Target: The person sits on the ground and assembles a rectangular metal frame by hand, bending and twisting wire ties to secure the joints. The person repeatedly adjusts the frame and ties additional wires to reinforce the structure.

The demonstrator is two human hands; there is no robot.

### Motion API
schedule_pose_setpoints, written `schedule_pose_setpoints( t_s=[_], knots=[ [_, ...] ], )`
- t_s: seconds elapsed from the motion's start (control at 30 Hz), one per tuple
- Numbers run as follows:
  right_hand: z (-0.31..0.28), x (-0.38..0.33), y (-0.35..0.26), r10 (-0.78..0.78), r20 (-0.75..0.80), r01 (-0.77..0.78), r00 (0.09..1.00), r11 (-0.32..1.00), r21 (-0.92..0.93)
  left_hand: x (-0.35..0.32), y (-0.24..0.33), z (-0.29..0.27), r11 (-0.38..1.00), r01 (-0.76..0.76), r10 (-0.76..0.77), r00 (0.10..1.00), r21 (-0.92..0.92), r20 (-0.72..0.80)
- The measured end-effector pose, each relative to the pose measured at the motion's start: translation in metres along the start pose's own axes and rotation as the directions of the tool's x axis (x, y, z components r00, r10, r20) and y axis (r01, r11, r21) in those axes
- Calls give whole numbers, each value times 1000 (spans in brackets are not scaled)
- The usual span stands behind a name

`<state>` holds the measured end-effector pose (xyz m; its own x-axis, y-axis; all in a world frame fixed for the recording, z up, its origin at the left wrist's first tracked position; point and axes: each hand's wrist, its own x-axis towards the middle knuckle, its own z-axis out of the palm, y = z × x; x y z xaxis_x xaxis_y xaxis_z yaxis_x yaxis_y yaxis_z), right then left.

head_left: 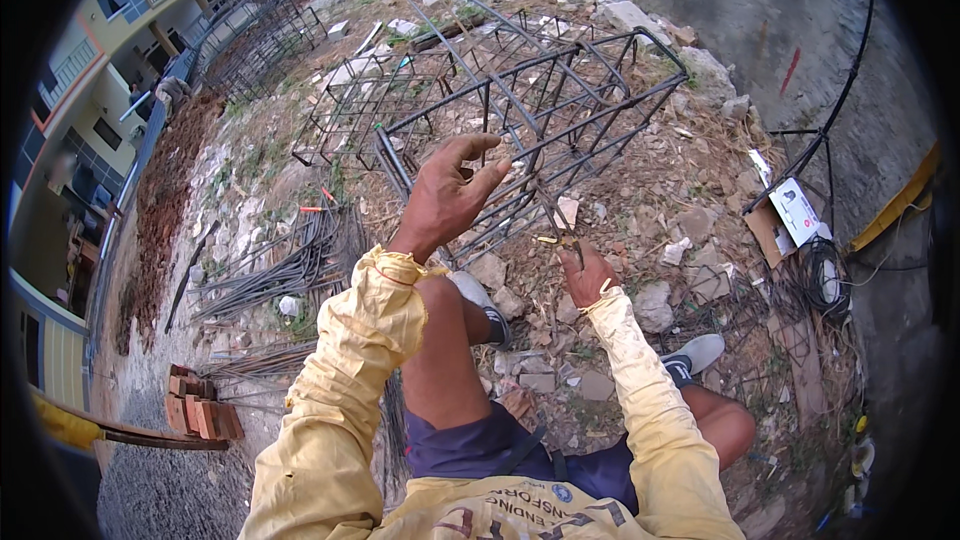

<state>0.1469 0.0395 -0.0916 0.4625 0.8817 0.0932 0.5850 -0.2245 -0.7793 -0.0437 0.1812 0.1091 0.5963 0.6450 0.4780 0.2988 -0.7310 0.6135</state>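
My right hand (590,278) is closed around the handles of a pair of dark pincers (556,222). Their head points up at the near end of a rebar cage (572,155), by a crossing of bars. Just left of that spot my left hand (452,190) is raised, thumb and forefinger apart, with nothing visible between them; its other fingers are partly hidden. The cage is made of long dark bars with squarish stirrups and lies slanting away from me over the rubble.
Loose bars (285,275) lie to the left, with stacked red bricks (203,408) nearer me. More rebar cages (255,45) stand far left. At right are a white box (795,210), a coil of black cable (825,275) and a grey wall (760,30). Broken stones cover the ground.
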Motion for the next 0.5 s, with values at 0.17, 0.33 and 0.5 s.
schedule_pose_setpoints(
  t_s=[0.17, 0.33, 0.5],
  knots=[
    [-30, 10, 1, 258, 463, -489, 848, 720, 493, -38, 2, -29, 942, -45, -52, 959, -333, -279],
    [-37, 9, 8, 198, 552, -558, 810, 550, 622, -83, -76, -37, 686, 231, -648, 626, -690, -435],
    [-16, 18, 16, 229, 189, -263, 955, 947, 183, -115, -176, 30, -77, 471, -948, 237, -879, 210]
  ],
)
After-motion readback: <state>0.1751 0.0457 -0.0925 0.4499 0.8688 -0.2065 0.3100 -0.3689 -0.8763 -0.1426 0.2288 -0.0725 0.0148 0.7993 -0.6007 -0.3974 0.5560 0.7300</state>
